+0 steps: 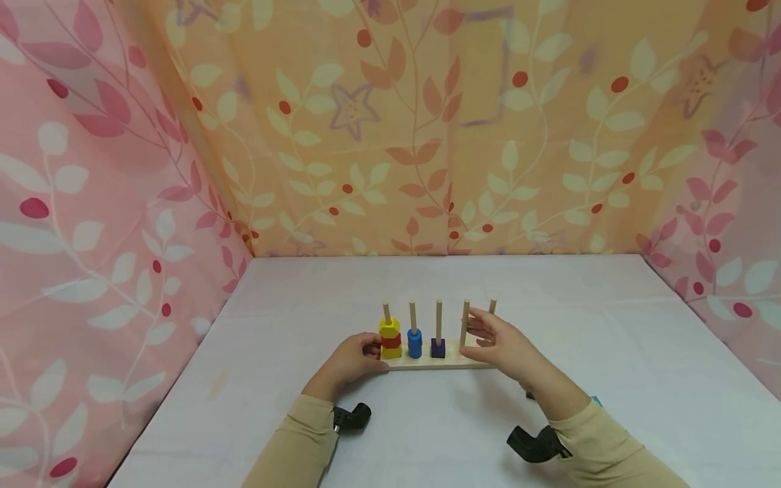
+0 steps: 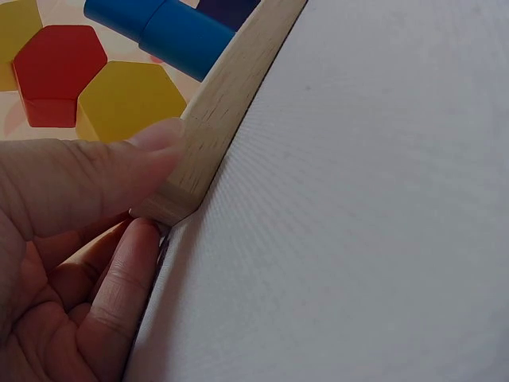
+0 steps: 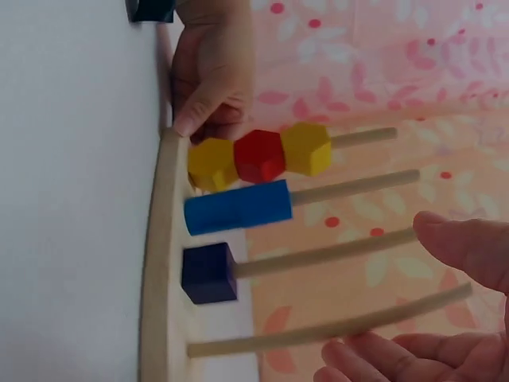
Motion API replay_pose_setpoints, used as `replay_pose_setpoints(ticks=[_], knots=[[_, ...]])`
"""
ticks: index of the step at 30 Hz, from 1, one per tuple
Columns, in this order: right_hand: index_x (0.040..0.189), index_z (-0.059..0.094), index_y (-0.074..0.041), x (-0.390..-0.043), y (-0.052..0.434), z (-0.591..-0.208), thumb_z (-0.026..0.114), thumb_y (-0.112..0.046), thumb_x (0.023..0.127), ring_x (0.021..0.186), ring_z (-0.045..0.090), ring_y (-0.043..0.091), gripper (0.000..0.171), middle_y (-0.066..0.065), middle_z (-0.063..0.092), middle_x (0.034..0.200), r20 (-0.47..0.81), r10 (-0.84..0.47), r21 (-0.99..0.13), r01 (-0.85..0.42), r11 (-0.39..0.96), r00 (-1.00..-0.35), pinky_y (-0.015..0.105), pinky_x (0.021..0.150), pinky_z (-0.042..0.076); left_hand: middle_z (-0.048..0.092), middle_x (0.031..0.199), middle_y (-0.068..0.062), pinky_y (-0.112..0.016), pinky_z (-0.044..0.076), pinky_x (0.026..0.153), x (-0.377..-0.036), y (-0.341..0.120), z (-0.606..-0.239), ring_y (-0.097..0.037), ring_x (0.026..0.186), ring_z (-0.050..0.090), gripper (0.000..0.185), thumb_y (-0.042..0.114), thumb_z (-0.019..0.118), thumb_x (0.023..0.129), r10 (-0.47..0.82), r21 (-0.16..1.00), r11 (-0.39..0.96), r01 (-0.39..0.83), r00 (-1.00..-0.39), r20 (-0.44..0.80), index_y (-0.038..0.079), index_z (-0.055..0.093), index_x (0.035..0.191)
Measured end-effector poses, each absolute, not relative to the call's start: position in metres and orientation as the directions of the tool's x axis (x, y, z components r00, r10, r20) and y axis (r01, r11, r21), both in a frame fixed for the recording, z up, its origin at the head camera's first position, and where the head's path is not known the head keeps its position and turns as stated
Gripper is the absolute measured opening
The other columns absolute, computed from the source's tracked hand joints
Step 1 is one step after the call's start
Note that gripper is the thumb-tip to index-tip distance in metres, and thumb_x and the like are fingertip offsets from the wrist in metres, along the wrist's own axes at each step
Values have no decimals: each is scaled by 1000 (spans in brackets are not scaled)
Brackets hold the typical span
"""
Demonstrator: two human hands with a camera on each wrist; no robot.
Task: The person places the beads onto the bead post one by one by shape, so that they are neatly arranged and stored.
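Wooden peg board (image 1: 436, 364) sits near the middle of the white-covered desk (image 1: 610, 352), carrying five upright pegs. The leftmost peg holds a yellow, red and yellow hexagonal stack (image 1: 390, 337); the second holds a blue cylinder (image 1: 415, 343); the third holds a dark blue cube (image 1: 437, 348); the fourth peg (image 1: 465, 324) and the fifth are bare. The left hand (image 1: 354, 360) pinches the left end of the board, thumb on top and a finger beneath. The right hand (image 1: 497, 342) hangs beside the fourth peg with fingers relaxed and spread, grasping nothing. To steady the work well, the left hand's pinch should stay firm and low so the board lies flat while the right hand works near the pegs. Only the left wrist view shows the thumb pressed on the board's edge (image 2: 215, 127); only the right wrist view shows the gap between the right fingers (image 3: 469, 247) and the bare peg (image 3: 326, 326).
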State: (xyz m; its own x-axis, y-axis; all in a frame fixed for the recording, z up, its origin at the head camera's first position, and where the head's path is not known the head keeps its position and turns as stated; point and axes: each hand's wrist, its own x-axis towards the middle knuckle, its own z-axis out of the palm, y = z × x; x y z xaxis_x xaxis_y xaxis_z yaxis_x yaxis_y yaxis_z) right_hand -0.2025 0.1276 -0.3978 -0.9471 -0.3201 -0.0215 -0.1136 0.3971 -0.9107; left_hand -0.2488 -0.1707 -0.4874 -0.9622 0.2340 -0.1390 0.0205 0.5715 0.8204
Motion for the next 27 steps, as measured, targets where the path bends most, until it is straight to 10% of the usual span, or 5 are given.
replay_pose_setpoints(ticks=[27], knots=[[113, 57, -4, -197, 232, -414, 76, -21, 73, 84, 52, 22, 47, 11, 56, 104, -240, -440, -787, -91, 610, -865, 32, 65, 47, 57, 95, 0, -38, 42, 84, -250, -171, -486, -19, 89, 51, 48, 22, 79, 71, 231, 825, 564, 14, -963, -142, 13, 60, 114]])
